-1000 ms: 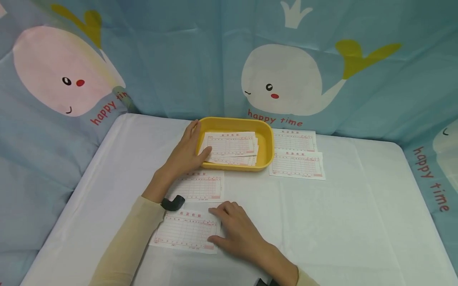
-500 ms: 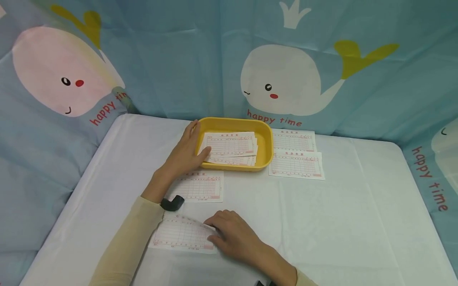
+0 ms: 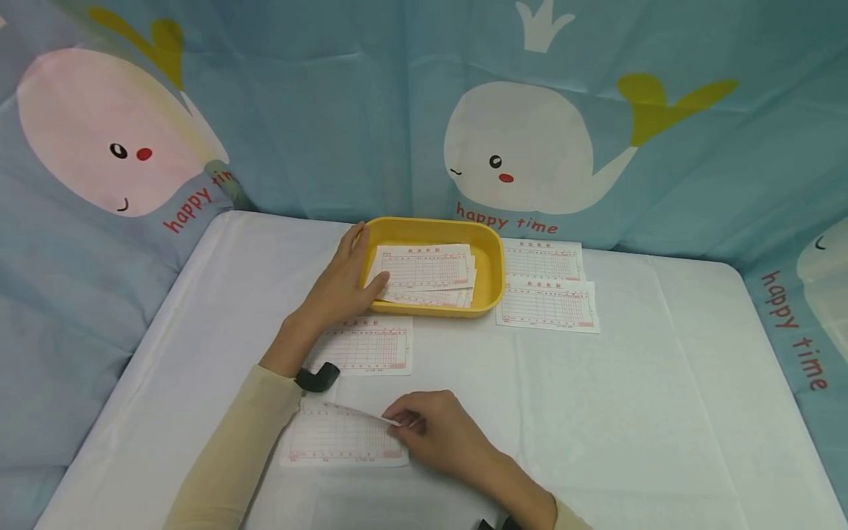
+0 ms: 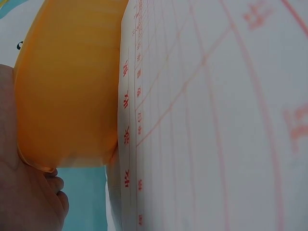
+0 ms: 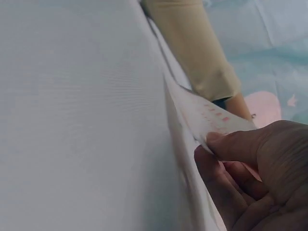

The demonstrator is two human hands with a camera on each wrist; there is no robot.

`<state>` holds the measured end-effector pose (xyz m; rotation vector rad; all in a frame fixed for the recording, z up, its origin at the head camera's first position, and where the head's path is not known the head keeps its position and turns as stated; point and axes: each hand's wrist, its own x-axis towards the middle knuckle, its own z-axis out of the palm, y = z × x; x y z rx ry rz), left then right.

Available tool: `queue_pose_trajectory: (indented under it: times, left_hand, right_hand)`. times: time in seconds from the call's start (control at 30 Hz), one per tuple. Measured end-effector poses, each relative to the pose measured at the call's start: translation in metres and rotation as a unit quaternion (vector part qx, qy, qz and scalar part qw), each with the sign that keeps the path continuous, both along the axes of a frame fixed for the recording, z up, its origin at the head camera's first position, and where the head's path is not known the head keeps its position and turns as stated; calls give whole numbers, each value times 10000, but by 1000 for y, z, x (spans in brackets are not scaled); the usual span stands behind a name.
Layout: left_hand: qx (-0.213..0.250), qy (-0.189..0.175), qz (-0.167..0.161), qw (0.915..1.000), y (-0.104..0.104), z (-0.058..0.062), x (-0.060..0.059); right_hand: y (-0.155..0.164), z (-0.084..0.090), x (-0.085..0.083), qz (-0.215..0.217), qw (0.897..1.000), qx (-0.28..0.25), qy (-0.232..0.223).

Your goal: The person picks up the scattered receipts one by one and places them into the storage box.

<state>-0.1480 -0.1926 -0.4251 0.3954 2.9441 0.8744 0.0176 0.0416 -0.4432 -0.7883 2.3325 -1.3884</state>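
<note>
Head view: the right hand (image 3: 440, 434) is at the near middle of the desk (image 3: 662, 412), its thumb and fingers curled and pinching the right edge of a paper slip (image 3: 341, 436), which is lifted a little off the white cloth while the rest lies flat. The left hand (image 3: 341, 283) is farther away, fingers straight along the left wall of a yellow tray (image 3: 490, 254), thumb resting on the stack of slips (image 3: 427, 274) inside it. Another slip (image 3: 367, 346) lies between the tray and the near slip, partly under the left wrist. Two more slips (image 3: 546, 294) lie just right of the tray. A whale-print curtain (image 3: 530, 147) hangs behind the desk.

Left wrist view: the tray wall (image 4: 67, 91) fills the left, with the hand (image 4: 26, 192) touching it at the near left corner. A red-lined slip (image 4: 216, 120) fills the right.

Right wrist view: the thumb and fingers (image 5: 240, 147) pinch the raised corner of the slip (image 5: 207, 115) above the cloth. A beige sleeve (image 5: 192, 43) lies beyond.
</note>
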Motion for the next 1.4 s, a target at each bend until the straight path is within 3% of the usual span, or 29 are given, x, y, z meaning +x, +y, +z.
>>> queue_pose_trajectory:
  times: [0.23,0.47,0.77,0.9,1.13,1.4]
  left_hand:
    - [23,-8,2,10000,-2,0,1]
    - [25,28,-5,10000,-2,0,2]
    - [98,48,-81,9999,-1,-2,1]
    - [106,74,-117,9998,-2,-3,0]
    - [247,62,-52,9997,-1,-3,0]
    - [311,160,-23,9994,-1,-4,-2]
  right_hand:
    - [11,9,-9,-333,9967,-100,-735]
    - [29,19,-23,-566,9940,72,-930]
    - [57,36,-39,-1068,9869,-229,-1185]
    - [71,46,-49,-1475,9826,-301,-1091]
    - [90,64,-66,-2246,9732,-260,-412]
    - [100,77,-90,-2623,9645,-173,-264]
